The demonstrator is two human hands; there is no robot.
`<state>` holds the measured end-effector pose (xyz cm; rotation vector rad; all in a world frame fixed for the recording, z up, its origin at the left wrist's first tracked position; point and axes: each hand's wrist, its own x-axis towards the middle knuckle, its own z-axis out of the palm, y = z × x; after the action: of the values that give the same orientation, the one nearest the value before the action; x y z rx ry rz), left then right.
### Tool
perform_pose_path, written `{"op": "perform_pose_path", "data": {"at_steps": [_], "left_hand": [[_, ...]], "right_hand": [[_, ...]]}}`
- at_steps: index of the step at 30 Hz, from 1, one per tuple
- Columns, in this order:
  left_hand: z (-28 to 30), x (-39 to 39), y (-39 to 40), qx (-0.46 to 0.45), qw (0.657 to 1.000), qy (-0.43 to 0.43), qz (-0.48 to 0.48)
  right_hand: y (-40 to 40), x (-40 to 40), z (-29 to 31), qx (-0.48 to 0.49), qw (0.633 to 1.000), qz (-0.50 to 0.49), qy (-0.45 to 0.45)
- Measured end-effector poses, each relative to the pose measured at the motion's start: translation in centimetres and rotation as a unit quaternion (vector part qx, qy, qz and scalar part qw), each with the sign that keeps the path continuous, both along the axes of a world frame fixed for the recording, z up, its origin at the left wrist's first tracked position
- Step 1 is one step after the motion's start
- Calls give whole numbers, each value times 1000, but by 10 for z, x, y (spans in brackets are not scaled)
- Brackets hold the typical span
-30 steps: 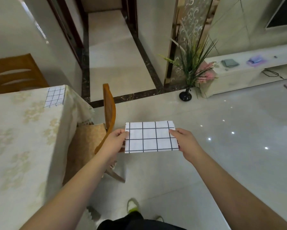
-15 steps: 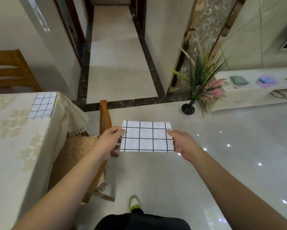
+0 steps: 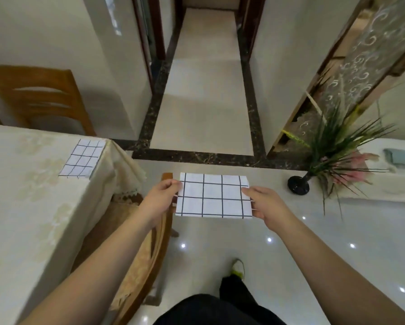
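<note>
A folded white cloth with a black grid [image 3: 213,195] is held flat in the air in front of me, above the glossy floor. My left hand [image 3: 160,199] pinches its left edge and my right hand [image 3: 266,206] pinches its right edge. A second folded grid cloth [image 3: 83,158] lies on the near right corner of the table [image 3: 28,195], which has a pale floral tablecloth.
A wooden chair [image 3: 150,249] with a tan cushion stands tucked at the table's right side, just under my left arm. Another wooden chair [image 3: 39,99] is behind the table. A plant in a black vase [image 3: 299,185] stands right, beside a low white cabinet [image 3: 384,184]. A hallway [image 3: 204,102] opens ahead.
My view has turned left and forward, so the table and its cloth sit closer to centre. Both hands keep the same hold on the cloth.
</note>
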<state>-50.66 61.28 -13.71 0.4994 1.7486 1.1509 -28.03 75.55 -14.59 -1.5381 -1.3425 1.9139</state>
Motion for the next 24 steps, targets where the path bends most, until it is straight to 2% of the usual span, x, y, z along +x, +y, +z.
{"op": "perform_pose_path", "data": {"at_steps": [8, 13, 19, 24], "left_hand": [[-4, -15, 81, -28, 995, 32, 93], [-3, -20, 117, -58, 980, 47, 186], [-2, -42, 128, -67, 961, 84, 254], [-8, -75, 122, -70, 940, 66, 328]], "right_hand": [[114, -51, -15, 8, 995, 99, 14], [175, -84, -9, 12, 984, 176, 8], [211, -141, -5, 29, 963, 269, 19], [224, -207, -12, 38, 942, 334, 14]]}}
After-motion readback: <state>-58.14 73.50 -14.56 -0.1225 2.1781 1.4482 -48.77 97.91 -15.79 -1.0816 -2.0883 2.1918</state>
